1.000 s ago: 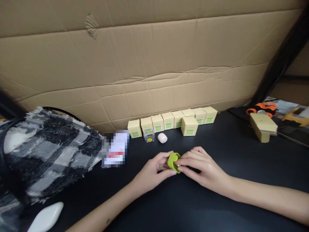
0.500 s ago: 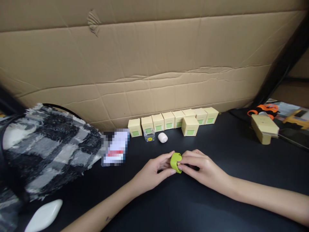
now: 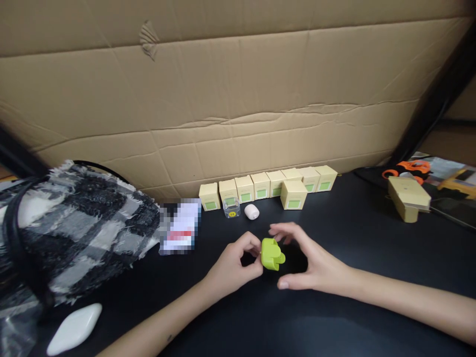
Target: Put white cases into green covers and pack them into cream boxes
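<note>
A small lime-green piece (image 3: 270, 254), curved with rounded flaps, is pinched at its left edge by my left hand (image 3: 238, 263) above the black tabletop. My right hand (image 3: 310, 260) curves around the right side of the piece, thumb and fingers spread apart, with nothing in it. Behind the hands lie a white rounded case (image 3: 252, 211) and a clear case with a yellow round label (image 3: 232, 208). One cream box (image 3: 293, 195) with a green label stands in front of a row of similar boxes (image 3: 244, 189).
Cardboard (image 3: 238, 89) rises behind the black table (image 3: 260, 322). At left are a plaid fringed cloth (image 3: 107, 223), a blurred packet (image 3: 182, 225) and a white smooth object (image 3: 74, 328). At right lie a cream carton (image 3: 409, 196) and an orange toy vehicle (image 3: 414, 168).
My right hand has let go of the green piece and opened, its fingers spreading. The piece has turned in my left hand, showing its flaps. The view has shifted slightly.
</note>
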Demonstrator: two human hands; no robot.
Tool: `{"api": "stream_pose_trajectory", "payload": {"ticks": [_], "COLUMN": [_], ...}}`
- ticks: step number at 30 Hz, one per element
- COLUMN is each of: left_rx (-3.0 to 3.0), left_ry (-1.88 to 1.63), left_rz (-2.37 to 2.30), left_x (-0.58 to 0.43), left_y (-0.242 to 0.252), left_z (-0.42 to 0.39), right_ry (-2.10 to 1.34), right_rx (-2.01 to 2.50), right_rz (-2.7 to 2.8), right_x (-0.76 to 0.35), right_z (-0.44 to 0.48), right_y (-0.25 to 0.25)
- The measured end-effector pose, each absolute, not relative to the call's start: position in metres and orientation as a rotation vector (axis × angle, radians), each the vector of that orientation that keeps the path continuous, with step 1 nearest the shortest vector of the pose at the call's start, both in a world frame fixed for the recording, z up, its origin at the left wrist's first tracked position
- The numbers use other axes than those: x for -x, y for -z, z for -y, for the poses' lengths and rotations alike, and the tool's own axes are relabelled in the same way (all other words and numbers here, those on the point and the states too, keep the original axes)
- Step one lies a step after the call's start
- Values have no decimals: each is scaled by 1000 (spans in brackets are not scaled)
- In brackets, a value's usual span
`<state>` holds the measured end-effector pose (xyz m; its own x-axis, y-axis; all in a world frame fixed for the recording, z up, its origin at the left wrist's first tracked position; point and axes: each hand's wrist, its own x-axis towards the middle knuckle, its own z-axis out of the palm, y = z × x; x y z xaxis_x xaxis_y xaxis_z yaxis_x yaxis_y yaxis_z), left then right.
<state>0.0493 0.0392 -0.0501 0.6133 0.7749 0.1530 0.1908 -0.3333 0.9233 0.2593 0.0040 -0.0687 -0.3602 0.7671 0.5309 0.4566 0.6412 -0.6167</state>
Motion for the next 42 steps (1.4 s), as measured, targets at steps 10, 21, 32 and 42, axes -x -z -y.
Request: {"api": "stream_pose_trajectory", "payload": {"ticks": [10, 21, 32, 42], "left_rx": [-2108, -2191, -1796, -1093], "left_ry": [-764, -737, -821, -681], "left_rz": [-805, -804, -766, -601], "left_x": [-49, -50, -47, -61], "left_y": [49, 51, 49, 52], "left_z": [-40, -40, -39, -24], "right_ry": [-426, -240, -152, -295], "right_rx": [985, 867, 954, 1008], "right_rz": [2016, 2053, 2023, 2243], "right_x": [-257, -257, -257, -255], "right_z": [0, -2, -4, -27], "right_y": [60, 61, 63, 31]}}
